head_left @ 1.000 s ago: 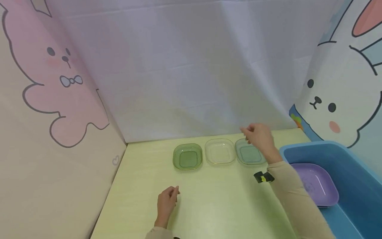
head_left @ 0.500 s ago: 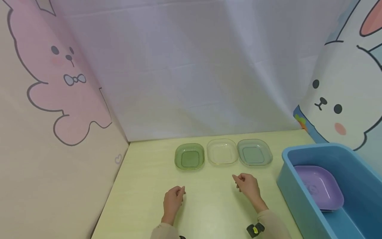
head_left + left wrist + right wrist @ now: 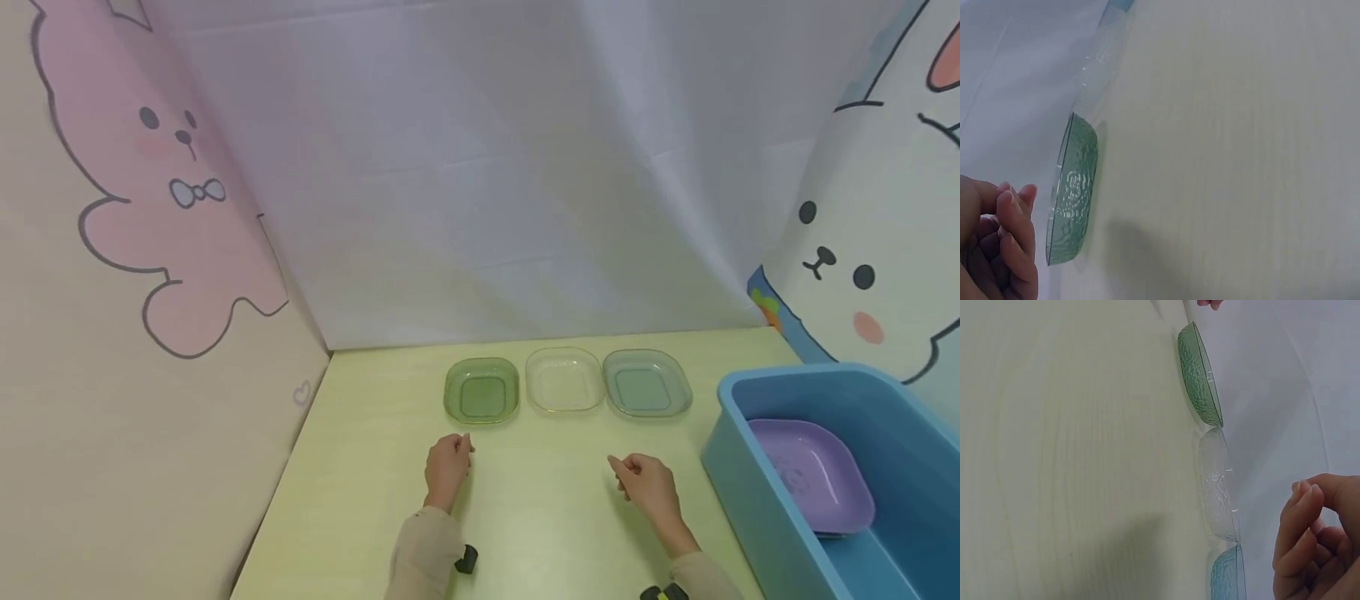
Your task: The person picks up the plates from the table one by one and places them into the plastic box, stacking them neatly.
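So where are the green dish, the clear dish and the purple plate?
Green dish (image 3: 482, 393), head view, middle of its base.
Clear dish (image 3: 565, 382), head view, middle of its base.
Purple plate (image 3: 816, 475), head view, middle of its upper face.

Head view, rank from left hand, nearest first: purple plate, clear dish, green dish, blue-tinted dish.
From the left hand:
1. Green dish: just beyond it, left end of row.
2. Clear dish: middle.
3. Blue-tinted dish: right end.
4. Purple plate: far right, in blue bin.
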`<state>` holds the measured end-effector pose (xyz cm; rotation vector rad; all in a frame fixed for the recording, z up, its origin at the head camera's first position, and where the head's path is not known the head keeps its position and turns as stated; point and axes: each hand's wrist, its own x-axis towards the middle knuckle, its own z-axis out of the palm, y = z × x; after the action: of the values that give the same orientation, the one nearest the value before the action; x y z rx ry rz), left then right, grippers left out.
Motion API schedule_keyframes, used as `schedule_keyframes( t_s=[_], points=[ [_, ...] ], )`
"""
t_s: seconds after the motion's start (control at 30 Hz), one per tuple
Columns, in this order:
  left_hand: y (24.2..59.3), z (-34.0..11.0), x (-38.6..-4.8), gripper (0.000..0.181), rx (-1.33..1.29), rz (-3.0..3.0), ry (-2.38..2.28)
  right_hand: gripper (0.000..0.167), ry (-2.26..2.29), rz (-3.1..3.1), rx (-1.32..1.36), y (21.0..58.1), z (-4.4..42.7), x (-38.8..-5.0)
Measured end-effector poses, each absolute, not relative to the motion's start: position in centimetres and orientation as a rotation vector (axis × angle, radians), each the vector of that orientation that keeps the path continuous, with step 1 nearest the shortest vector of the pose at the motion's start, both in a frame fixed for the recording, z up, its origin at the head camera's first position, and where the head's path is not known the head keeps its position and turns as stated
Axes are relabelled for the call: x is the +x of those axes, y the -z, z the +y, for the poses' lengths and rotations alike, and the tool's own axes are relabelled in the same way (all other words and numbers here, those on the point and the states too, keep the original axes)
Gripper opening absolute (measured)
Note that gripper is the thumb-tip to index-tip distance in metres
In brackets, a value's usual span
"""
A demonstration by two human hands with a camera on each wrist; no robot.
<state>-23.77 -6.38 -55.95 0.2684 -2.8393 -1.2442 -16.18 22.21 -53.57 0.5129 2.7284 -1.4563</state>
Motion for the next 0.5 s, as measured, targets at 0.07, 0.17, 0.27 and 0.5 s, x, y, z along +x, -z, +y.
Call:
schedule_keyframes(
  t_s=[0.07,0.17,0.27,0.5],
  points=[
    [55.9,-6.0,-24.9,0.034,0.3,-2.862,1.3,0.032,1.437,2.736,0.526,53.5,22.4,-16.0],
    [56.4,-5.6,-26.4,0.04,0.358,-2.85,1.463,0.033,1.422,2.737,0.547,53.5,22.6,-15.7],
    [57.3,-5.4,-27.5,0.043,0.461,-2.748,1.73,0.033,1.415,2.729,0.568,53.5,22.7,-15.3],
    [58.6,-5.1,-29.0,0.043,0.66,-2.552,2.014,0.033,1.389,2.735,0.605,53.8,23.3,-14.9]
  ],
)
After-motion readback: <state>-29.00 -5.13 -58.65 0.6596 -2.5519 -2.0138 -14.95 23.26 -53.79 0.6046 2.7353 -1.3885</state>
